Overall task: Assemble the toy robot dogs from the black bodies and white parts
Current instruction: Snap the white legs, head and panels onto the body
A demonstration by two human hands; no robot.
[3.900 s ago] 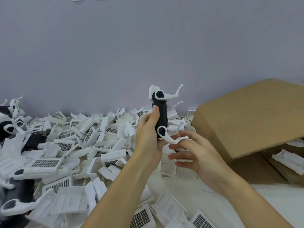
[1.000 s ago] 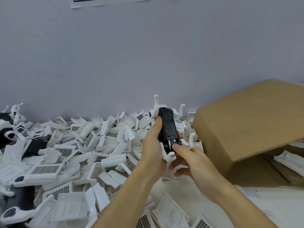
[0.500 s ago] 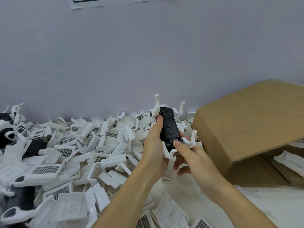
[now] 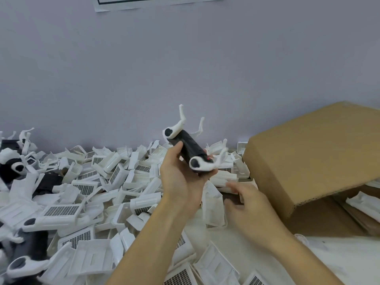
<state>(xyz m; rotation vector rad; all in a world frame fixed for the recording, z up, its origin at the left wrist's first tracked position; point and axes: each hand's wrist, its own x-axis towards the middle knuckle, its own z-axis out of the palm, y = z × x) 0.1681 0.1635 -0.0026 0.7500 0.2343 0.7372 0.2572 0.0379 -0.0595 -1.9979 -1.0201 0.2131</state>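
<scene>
My left hand [image 4: 181, 177] grips a toy robot dog [image 4: 190, 150], a black body with white legs clipped on, raised above the pile and tilted with its legs pointing up and right. One white leg [image 4: 202, 163] lies across my left fingertips. Below and to the right, my right hand [image 4: 248, 204] hovers with fingers spread and blurred, holding nothing. A heap of loose white parts [image 4: 86, 188], many with grid panels, covers the table to the left and below.
A brown cardboard box [image 4: 312, 153] lies on its side at the right, with white parts [image 4: 364, 204] inside its open end. Several black bodies with white legs [image 4: 14, 165] lie at the far left. A grey wall stands close behind the pile.
My right hand has let go of the dog and dropped down to the right. My left hand has lifted and turned the dog so its side and legs show.
</scene>
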